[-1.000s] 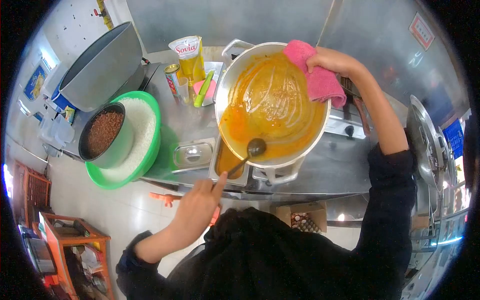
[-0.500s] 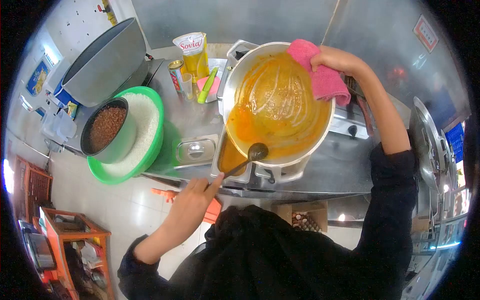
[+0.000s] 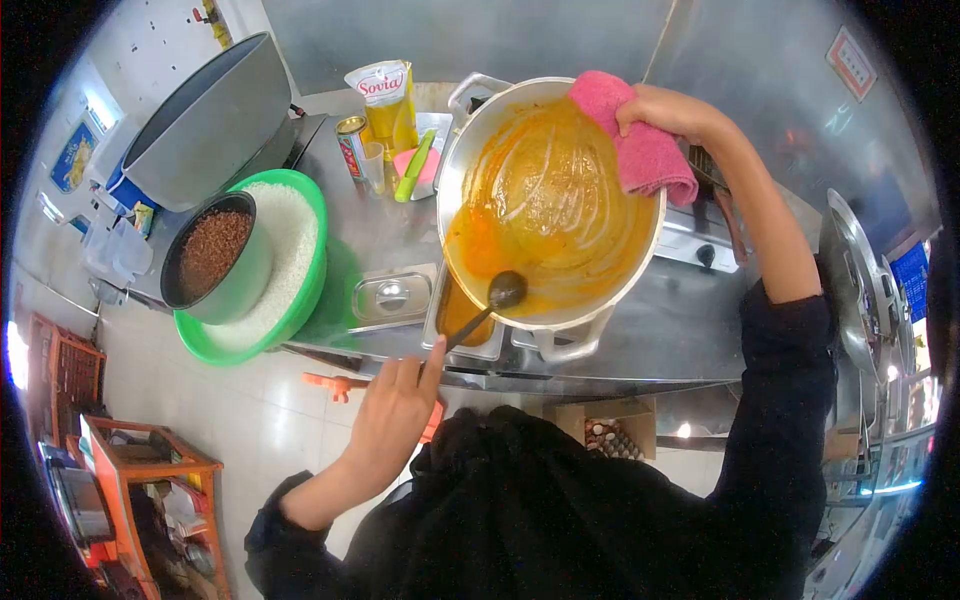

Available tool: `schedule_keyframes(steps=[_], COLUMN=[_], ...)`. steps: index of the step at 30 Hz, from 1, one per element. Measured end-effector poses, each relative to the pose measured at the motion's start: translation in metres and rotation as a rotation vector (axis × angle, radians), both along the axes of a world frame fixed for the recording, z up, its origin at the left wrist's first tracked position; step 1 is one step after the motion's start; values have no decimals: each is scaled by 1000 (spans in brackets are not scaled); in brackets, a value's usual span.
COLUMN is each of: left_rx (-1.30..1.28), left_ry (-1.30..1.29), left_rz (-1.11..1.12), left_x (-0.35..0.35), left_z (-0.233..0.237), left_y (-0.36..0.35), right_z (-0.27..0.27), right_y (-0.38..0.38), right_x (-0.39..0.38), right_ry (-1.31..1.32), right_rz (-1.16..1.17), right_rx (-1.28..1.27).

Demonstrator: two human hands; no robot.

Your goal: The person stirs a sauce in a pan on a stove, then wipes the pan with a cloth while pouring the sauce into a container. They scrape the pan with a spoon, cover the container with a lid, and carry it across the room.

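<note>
On my left I see a big green tub [image 3: 316, 265] with white rice [image 3: 290, 225] in it. A round pot [image 3: 245, 278] full of brown bits [image 3: 212, 248] sits tilted in there too. Behind it is a large gray pan [image 3: 210, 120]. I see a Sovia pouch [image 3: 393, 112] with yellow stuff inside, next to a can [image 3: 350, 150] and a little clear cup [image 3: 374, 168]. Down low, there's an orange stand [image 3: 150, 456] and a cardboard box [image 3: 570, 424].

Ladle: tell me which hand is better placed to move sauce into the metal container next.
The left hand, most likely: it holds the ladle, whose bowl is by the pot's near rim, close to the metal container. The right hand grips the pink cloth at the pot's far-right rim.
</note>
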State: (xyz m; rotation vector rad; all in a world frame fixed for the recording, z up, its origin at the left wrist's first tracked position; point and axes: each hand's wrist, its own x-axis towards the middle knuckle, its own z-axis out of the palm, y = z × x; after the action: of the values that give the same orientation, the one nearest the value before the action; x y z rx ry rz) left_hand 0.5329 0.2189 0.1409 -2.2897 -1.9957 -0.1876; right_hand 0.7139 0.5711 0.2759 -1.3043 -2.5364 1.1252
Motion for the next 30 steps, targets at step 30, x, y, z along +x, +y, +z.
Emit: schedule_keyframes(steps=[30], left_rx=[129], left_ry=[-32], left_rz=[-23], left_x=[6], left_z=[4], left_y=[44], right_z=[4], right_y=[2], right_x=[-15], right_ry=[-5], right_rz=[63], right_rx=[-9])
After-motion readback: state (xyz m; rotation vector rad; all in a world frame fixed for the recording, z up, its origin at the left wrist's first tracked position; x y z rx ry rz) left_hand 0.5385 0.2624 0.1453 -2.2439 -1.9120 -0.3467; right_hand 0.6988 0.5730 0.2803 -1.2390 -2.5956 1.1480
